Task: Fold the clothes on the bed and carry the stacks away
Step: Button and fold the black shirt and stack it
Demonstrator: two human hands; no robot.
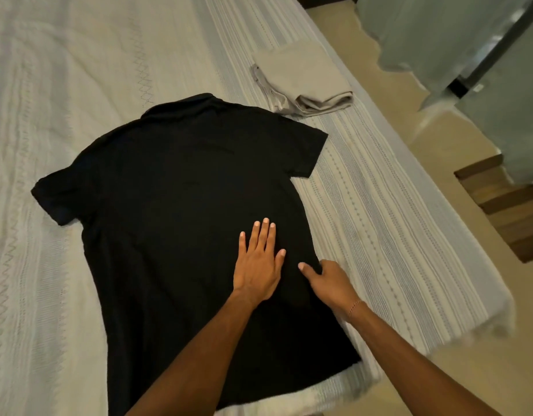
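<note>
while left hand (258,267) presses black shirt (181,205) flat-fingered, right hand (331,285) pinches shirt edge, fingers tucked beneath.

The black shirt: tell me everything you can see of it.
The black shirt is a short-sleeved, collared top of soft, matte fabric, spread flat and unfolded on the bed, collar away from the camera, both sleeves out, hem near the bed's near edge. The left hand lies flat on its lower part, fingers straight. The right hand pinches its right side edge. The folded beige garment lies just beyond the collar; whether they touch is unclear.
</note>
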